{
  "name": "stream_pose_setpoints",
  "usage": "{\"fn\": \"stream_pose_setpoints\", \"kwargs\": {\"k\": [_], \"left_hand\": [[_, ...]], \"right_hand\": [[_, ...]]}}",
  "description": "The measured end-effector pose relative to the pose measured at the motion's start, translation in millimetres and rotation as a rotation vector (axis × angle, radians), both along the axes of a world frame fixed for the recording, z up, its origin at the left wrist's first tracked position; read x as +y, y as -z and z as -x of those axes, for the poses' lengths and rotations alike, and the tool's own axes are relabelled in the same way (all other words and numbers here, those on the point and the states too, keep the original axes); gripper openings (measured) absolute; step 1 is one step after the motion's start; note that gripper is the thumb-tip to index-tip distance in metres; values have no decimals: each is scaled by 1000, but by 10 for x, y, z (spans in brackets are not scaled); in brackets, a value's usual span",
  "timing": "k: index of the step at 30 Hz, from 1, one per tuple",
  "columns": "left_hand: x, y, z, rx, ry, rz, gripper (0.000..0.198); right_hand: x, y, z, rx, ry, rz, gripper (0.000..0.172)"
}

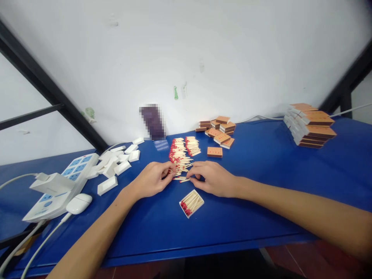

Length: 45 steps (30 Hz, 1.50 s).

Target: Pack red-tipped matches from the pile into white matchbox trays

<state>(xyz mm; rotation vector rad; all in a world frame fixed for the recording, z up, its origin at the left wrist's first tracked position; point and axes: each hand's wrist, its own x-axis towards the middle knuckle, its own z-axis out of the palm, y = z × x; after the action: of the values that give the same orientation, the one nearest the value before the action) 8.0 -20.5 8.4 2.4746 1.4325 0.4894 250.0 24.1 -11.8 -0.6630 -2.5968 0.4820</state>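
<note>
A pile of red-tipped matches (178, 153) lies on the blue table, with a smaller bunch (192, 146) just to its right. At the near end of the pile, my left hand (158, 176) has its thumb and fingers pinched together at the heads of a few matches. Opposite it, my right hand (210, 177) closes its fingertips on the plain ends of those matches (182, 179). Closer to me sits a white matchbox tray (192, 203) holding several matches, heads toward the lower left.
White empty trays (116, 161) are heaped at left beside a power strip (66, 182) with a charger and cables. Orange matchboxes (221, 133) lie behind my right hand; one (214, 152) sits apart. More boxes are stacked (310, 124) at far right, near the wall.
</note>
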Motion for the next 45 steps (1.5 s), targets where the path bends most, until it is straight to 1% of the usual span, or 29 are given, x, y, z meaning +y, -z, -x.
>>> {"fn": "stream_pose_setpoints", "kwargs": {"k": [4,9,11,14,16,17,20,23,26,29,32,38,45], "left_hand": [[-21,-7,-55,33,18,-19,10],[-32,29,-104,24,39,-32,11],[-22,40,-103,6,8,-59,16],[2,30,-64,-9,-65,-166,23],[16,7,-19,26,-83,-219,24],[21,-7,5,50,-81,-221,24],[23,-44,61,81,-75,-174,23],[10,-72,77,51,-70,-139,21],[-12,-98,64,38,-46,-29,13],[-34,-122,43,49,-6,75,13],[-47,-135,15,90,26,62,16],[-53,-118,-35,174,59,-40,17],[-76,-107,-87,128,75,7,14]], "right_hand": [[4,-6,-7,0,-31,7,20],[-5,-13,-17,2,-74,-5,19],[-8,-10,-18,11,-72,-10,19],[-11,-6,-14,26,-60,-14,20],[-15,-10,-10,31,-52,-11,21],[-17,-15,-9,30,-50,-10,21],[-29,-36,-6,22,-43,-18,21],[-42,-48,-9,23,-9,-19,19],[-49,-45,-17,28,30,-7,21],[-47,-32,-22,29,30,-10,27],[-41,-18,-18,37,28,-29,26],[-24,-8,-2,39,25,-33,15],[-13,-12,-7,30,27,-27,10]]}}
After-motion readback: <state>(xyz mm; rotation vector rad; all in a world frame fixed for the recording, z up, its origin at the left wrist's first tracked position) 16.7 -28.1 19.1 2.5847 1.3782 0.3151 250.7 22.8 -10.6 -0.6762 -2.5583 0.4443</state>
